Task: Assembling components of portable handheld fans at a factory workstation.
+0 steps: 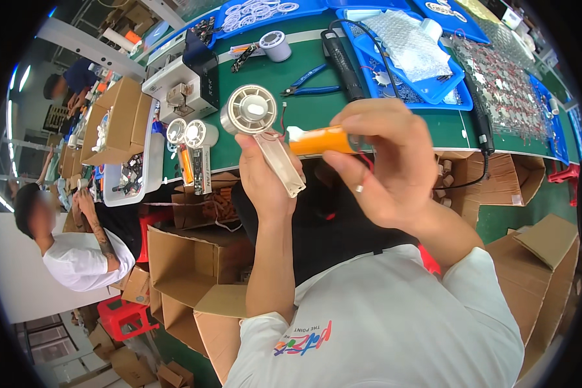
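My left hand (267, 186) grips the handle of a small white handheld fan (279, 163), its round grilled head tilted up and its hollow handle shell facing me. A thin lead with a small connector stands up beside the fan head. In my right hand (394, 174), an orange cylindrical battery (323, 140) is pinched between thumb and fingers, lying sideways close to the fan handle. White material covers the battery's left end. Red wire with a small white plug hangs down by my right palm. Both hands are raised in front of the table's near edge.
On the green table (258, 74) lie blue-handled cutters (312, 85) and a black electric screwdriver (341, 64). A blue tray (462, 97) holds bubble wrap. Other fan assemblies (202, 136) rest at left. Cardboard boxes (187, 265) stand below; a person (84, 258) sits at left.
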Tool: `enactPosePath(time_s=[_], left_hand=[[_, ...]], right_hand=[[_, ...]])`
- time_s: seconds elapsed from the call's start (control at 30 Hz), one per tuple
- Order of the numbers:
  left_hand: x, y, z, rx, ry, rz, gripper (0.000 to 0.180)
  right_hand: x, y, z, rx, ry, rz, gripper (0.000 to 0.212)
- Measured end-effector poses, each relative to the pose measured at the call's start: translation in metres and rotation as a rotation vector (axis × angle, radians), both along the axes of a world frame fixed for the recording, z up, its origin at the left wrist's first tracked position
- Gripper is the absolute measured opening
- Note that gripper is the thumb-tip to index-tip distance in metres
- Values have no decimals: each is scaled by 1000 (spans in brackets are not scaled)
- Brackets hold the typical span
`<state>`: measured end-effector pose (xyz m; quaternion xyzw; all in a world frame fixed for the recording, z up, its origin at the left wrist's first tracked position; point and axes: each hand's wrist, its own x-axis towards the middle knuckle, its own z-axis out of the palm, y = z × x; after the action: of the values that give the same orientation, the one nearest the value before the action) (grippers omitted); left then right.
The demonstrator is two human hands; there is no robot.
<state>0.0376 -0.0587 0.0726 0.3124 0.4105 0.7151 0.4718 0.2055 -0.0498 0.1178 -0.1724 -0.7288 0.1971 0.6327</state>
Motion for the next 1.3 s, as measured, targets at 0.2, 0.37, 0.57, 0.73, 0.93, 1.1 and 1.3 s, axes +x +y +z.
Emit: enactPosePath(time_s=[0.2, 0.37, 0.57, 0.73, 0.93, 1.1, 1.3], left_hand=[[-22, 1, 0, -79, -268, -220, 56], [-34, 12, 2, -240, 69, -176, 55], [-61, 45, 7, -443, 504, -106, 56], [-97, 59, 18, -597, 1074, -78, 68], [-107, 44, 47, -615, 1220, -185, 72], [-106, 29, 69, -598, 1457, -72, 67], [-111, -7, 82, -487, 1474, 120, 63]], right_hand=[[18, -18, 17, -99, -23, 57, 44], [37, -26, 8, -303, -99, -17, 41], [40, -19, -7, -385, -35, -17, 37], [23, -21, 1, -323, 41, 31, 34], [15, -56, 9, -496, 122, 59, 33], [2, -60, 11, -505, 89, 61, 31], [-11, -64, 8, -469, 55, 26, 30]])
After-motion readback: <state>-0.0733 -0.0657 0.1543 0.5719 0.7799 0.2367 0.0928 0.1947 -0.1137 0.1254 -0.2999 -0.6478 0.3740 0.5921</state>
